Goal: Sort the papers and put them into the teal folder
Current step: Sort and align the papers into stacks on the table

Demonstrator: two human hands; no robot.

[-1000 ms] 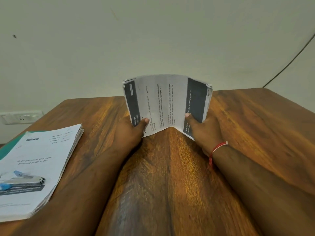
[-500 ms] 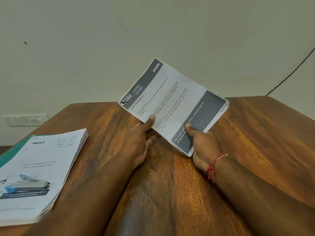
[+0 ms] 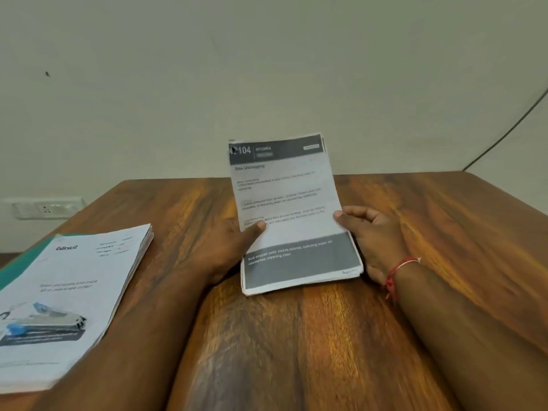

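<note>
Now the stack of kitchen papers point(image 3: 284, 203) stands upright, turned from its tilt a moment ago, its bottom edge resting on the wooden table point(image 3: 296, 336). The left hand point(image 3: 231, 250) and right hand point(image 3: 373, 235) pinch its sides, thumbs in front. Squared up, it seems ready for filing. The teal folder point(image 3: 14, 267) lies far left under the blinkit stack point(image 3: 74, 292), mostly covered and cut off. The fingers behind the sheets are hidden.
</note>
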